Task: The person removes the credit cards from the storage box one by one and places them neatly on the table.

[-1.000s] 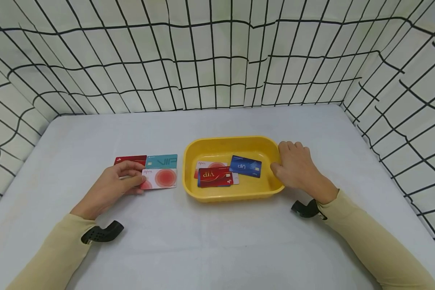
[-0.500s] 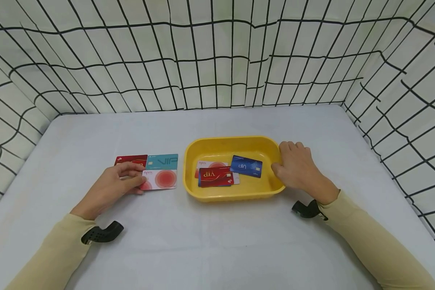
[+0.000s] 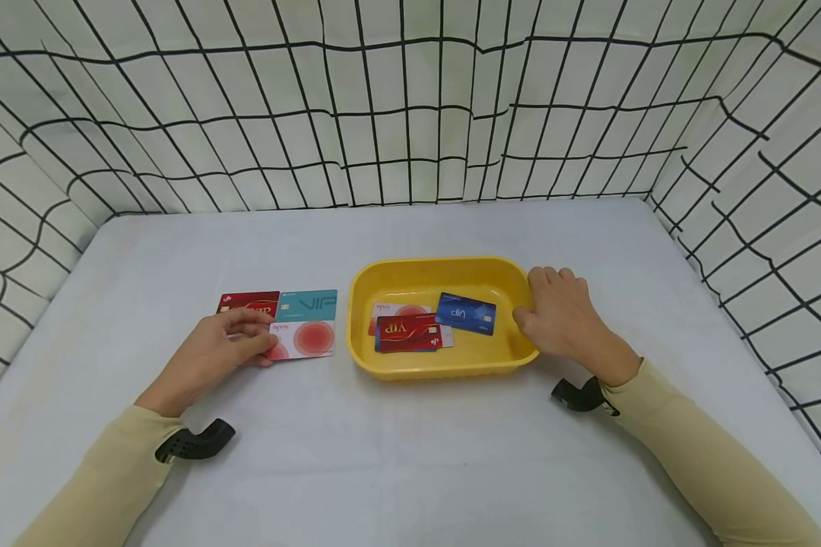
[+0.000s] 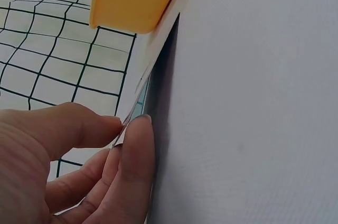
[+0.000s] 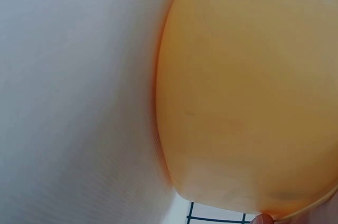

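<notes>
With thumb and fingers my left hand [image 3: 215, 349] pinches the left edge of a white card with red circles [image 3: 313, 339]. In the left wrist view the card is seen nearly edge-on between the thumb [image 4: 100, 129] and a fingertip, with a dark shadow under it. Just beyond it lie a red card [image 3: 236, 301], partly covered by the fingers, and a teal VIP card [image 3: 308, 305], side by side. My right hand [image 3: 564, 315] grips the right rim of a yellow plastic basket [image 3: 410, 372], thumb inside. In the right wrist view the basket wall [image 5: 243, 92] fills most of the frame.
Inside the basket a red VIP card [image 3: 407, 333] overlaps a white card [image 3: 383, 310] and a blue edge. A blue VIP card [image 3: 467, 313] lies beside them. Black wire grid [image 3: 410, 114] borders the white table [image 3: 410, 456] at the back and sides.
The white card and my left hand have shifted very slightly toward me, and a little more of the red card shows. The right hand and basket stay put.
</notes>
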`<state>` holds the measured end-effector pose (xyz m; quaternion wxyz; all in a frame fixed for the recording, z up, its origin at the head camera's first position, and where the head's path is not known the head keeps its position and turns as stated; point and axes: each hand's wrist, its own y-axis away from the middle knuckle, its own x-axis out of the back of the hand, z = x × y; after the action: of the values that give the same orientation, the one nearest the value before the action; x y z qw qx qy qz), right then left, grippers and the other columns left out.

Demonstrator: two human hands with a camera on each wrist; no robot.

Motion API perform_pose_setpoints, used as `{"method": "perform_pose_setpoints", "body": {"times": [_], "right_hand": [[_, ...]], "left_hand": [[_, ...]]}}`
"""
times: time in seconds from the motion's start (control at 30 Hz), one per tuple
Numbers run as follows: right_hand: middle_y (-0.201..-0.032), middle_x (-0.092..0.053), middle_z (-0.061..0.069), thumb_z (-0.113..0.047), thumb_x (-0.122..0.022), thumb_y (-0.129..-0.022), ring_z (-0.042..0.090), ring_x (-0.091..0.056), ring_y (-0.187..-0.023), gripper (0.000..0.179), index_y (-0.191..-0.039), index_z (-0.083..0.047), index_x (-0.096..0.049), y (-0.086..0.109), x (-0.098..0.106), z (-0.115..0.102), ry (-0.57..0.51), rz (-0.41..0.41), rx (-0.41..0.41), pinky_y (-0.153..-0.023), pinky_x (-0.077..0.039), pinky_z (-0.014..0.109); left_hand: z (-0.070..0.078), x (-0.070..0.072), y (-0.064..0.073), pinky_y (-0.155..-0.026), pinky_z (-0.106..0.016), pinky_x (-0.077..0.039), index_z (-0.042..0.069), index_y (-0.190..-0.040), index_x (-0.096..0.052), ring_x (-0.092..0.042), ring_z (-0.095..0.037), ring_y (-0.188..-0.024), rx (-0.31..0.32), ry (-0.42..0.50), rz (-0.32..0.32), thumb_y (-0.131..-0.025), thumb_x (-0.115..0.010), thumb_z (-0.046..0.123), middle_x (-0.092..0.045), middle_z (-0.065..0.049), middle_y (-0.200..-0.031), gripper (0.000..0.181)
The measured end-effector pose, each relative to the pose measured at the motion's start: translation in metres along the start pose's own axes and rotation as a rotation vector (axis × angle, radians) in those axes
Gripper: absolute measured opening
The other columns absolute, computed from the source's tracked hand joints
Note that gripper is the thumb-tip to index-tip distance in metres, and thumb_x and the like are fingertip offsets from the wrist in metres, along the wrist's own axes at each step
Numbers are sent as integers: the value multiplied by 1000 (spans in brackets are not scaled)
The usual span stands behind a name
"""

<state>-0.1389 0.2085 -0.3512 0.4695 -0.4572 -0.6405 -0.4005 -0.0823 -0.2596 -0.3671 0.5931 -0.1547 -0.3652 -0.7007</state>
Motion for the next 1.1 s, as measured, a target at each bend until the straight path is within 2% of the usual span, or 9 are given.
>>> {"method": "perform_pose_setpoints", "body": {"times": [0.17,0.27,0.6,0.7,0.93,1.1], "right_hand": [[-93,-49,13,-27,-46,-93,32,-41,-91,36,-113,2,-51,0,-1,1,-1,2,1,-77,-28,41],[-94,-49,13,-27,-46,-93,33,-41,-91,36,-114,2,-51,0,-1,1,-3,3,1,-78,-28,41],[-95,-50,13,-27,-46,-93,33,-41,-92,37,-115,2,-51,0,-1,1,-10,-1,0,-79,-29,42],[-95,-50,13,-27,-46,-93,33,-41,-92,36,-115,2,-51,0,-1,1,-12,1,2,-78,-28,41],[-95,-50,13,-27,-46,-93,33,-41,-92,36,-114,2,-51,0,0,0,-14,2,5,-78,-28,41],[-95,-50,13,-27,-46,-93,32,-41,-92,36,-115,2,-51,0,0,0,-15,4,6,-78,-28,41]], "left_hand": [[3,0,1,-82,-16,-51,8,-140,-58,-68,-18,-102,0,-65,15,-98,-66,52,-66,-18,-131,62],[3,0,1,-83,-18,-50,8,-139,-59,-67,-18,-104,1,-78,15,-98,-66,52,-67,-17,-131,61],[4,1,2,-83,-15,-50,6,-140,-58,-72,-10,-89,8,-60,0,-99,-66,49,-69,-17,-127,60],[5,1,2,-86,-21,-51,6,-140,-59,-73,-13,-91,15,-74,7,-99,-65,49,-69,-18,-127,60],[4,3,4,-96,-45,-52,8,-144,-57,-64,-29,-117,65,-103,13,-100,-60,56,-64,-22,-137,65],[5,3,5,-100,-47,-51,6,-144,-57,-68,-25,-113,78,-73,12,-101,-58,55,-71,-18,-130,65]]}}
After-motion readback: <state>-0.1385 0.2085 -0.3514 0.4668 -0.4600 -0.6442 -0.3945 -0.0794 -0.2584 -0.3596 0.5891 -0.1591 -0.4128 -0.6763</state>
